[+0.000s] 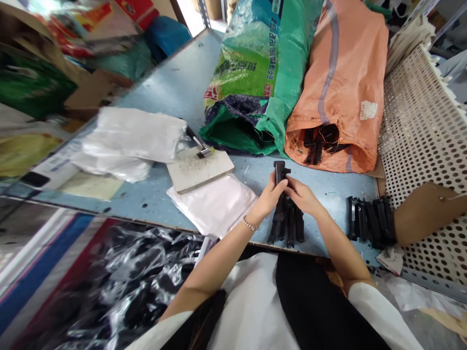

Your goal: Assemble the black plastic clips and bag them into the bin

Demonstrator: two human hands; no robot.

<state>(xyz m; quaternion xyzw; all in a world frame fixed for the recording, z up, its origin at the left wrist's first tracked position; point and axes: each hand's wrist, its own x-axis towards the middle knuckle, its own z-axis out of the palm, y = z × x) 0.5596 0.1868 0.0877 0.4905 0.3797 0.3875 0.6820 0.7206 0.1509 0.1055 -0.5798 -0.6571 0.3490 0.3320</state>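
My left hand [270, 195] is closed around a long black plastic part [279, 170], which stands up from the fingers with a small side stub near its top. My right hand [302, 195] is closed too, its fingertips against the same part from the right. Where exactly the fingers press is partly hidden. Just below the hands, several similar black parts [290, 228] lie side by side near the bench's front edge. A row of more black parts [370, 221] lies to the right. An orange woven sack [346, 97] has black parts showing in its mouth.
A green woven sack [292, 63] lies open beside the orange one on the blue bench [175, 78]. White plastic bags [134, 131], a flat board [200, 170] and a brush-like tool [200, 146] are to the left. A perforated metal panel [419, 121] borders the right.
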